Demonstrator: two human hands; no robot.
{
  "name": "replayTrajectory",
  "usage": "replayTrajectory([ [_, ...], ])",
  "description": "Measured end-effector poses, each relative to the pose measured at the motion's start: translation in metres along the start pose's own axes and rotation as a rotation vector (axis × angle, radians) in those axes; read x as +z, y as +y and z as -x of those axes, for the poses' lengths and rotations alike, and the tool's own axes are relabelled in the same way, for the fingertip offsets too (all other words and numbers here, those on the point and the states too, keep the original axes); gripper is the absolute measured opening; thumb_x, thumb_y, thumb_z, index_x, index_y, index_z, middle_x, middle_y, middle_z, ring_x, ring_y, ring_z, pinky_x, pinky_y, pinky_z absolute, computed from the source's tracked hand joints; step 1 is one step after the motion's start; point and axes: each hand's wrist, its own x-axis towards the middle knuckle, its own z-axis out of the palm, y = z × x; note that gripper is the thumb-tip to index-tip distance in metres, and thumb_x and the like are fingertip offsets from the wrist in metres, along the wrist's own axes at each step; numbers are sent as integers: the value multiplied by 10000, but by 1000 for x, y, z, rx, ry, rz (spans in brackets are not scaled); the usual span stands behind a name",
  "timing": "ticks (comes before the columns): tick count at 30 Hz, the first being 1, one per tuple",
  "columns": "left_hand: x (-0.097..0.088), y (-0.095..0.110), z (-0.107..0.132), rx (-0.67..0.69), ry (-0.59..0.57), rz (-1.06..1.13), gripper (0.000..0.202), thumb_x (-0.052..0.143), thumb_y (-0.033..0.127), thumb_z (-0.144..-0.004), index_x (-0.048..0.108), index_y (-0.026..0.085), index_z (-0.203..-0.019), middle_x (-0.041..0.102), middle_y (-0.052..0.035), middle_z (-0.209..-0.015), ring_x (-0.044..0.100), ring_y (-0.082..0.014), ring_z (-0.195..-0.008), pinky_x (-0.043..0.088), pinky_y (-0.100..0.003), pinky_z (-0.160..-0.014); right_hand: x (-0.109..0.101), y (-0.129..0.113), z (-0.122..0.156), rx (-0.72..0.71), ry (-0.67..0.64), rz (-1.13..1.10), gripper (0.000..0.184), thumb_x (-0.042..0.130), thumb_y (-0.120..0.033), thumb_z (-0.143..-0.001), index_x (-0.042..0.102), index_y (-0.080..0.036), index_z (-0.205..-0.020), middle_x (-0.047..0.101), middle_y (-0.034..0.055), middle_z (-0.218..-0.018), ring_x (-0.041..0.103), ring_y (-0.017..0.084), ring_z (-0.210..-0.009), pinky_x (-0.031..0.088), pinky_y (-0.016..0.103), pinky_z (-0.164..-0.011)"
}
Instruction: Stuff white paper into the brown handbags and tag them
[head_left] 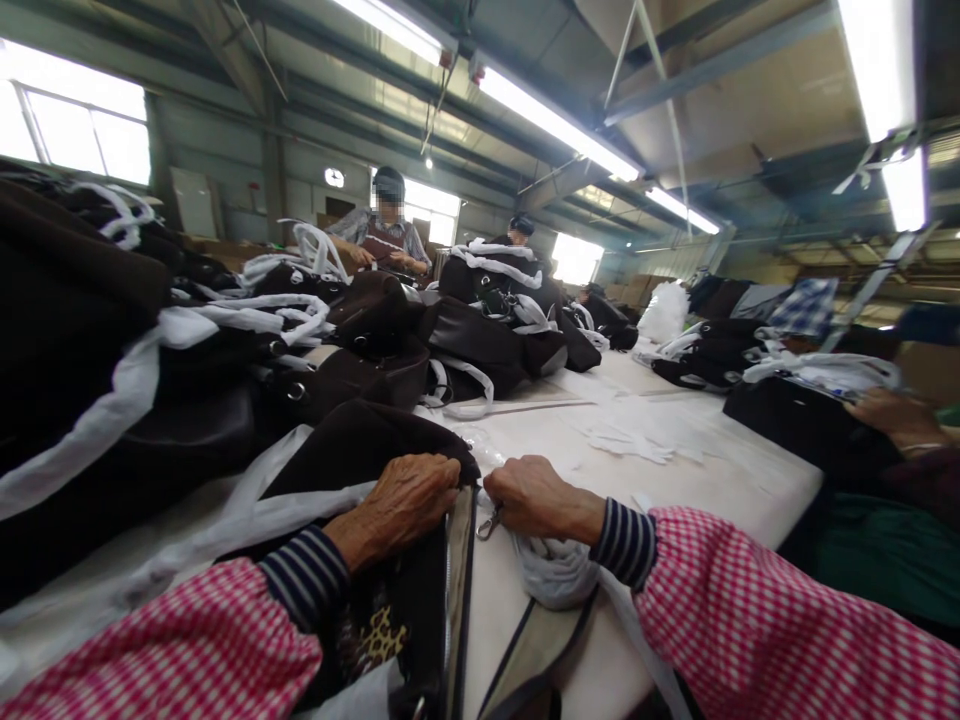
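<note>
Dark cloth bag (426,590) with a long zipper (448,610) lies at the bottom middle of the frame, under the left hand (397,500) and to the left of the right hand (547,500). The left hand's fingers are bent and pinch the bag's edge near the top of the zipper. The right hand is just beside it, fingers curled in; a shiny silver metal clip (487,525) hangs by its fingertips, but I cannot tell what they pinch. The bag looks soft, with a spotty gold pattern (384,635) low down. Below the right hand sit a round, wrinkly bundle of pale wrap (555,575) and a flat tan strap with dark edges (536,645), on the smooth white table (720,510).
</note>
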Motion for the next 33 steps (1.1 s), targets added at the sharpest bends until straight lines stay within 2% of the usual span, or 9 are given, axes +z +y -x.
replayTrajectory([
  [5, -3, 3, -2, -66, -10, 70, 145, 499, 210, -965, 622, 196, -890, 693, -49, -879, 659, -245, -831, 360, -333, -684, 11, 9, 17, -5, 174, -120, 156, 605, -216, -898, 690, -202, -1027, 758, 79, -934, 698, 232, -888, 348, 302, -699],
  [9, -4, 3, -2, -132, -7, 150, 129, 530, 208, -933, 648, 201, -882, 702, -36, -858, 655, -231, -824, 345, -321, -682, 18, 1, 22, -9, 248, -188, 112, 596, -246, -937, 654, -194, -1017, 744, 56, -880, 677, 205, -850, 327, 304, -719],
  [14, -12, 4, -2, -230, 6, 257, 161, 535, 248, -914, 672, 206, -840, 683, -16, -779, 643, -191, -751, 342, -288, -646, 18, -16, 8, 14, 211, -162, 112, 571, -207, -915, 659, -180, -978, 749, 96, -916, 679, 217, -829, 287, 317, -663],
  [18, -15, 2, -4, -287, 5, 316, 152, 564, 238, -856, 689, 202, -779, 686, -17, -745, 642, -189, -726, 324, -281, -616, 22, -22, -4, 45, 272, -186, 124, 570, -221, -916, 667, -184, -983, 747, 91, -914, 679, 223, -855, 302, 315, -678],
  [25, -8, -3, -5, -290, 18, 354, 156, 578, 266, -847, 714, 210, -797, 688, -18, -740, 637, -195, -731, 305, -286, -616, 23, -27, -10, 71, 245, -168, 165, 574, -220, -901, 690, -173, -1008, 751, 118, -972, 686, 241, -886, 310, 321, -671],
  [33, -7, -4, -3, -253, 20, 362, 156, 574, 284, -874, 697, 211, -813, 687, -18, -790, 640, -200, -782, 334, -291, -672, 17, -22, -14, 61, 209, -218, 167, 602, -209, -865, 719, -187, -982, 748, 91, -966, 673, 228, -916, 322, 310, -682],
])
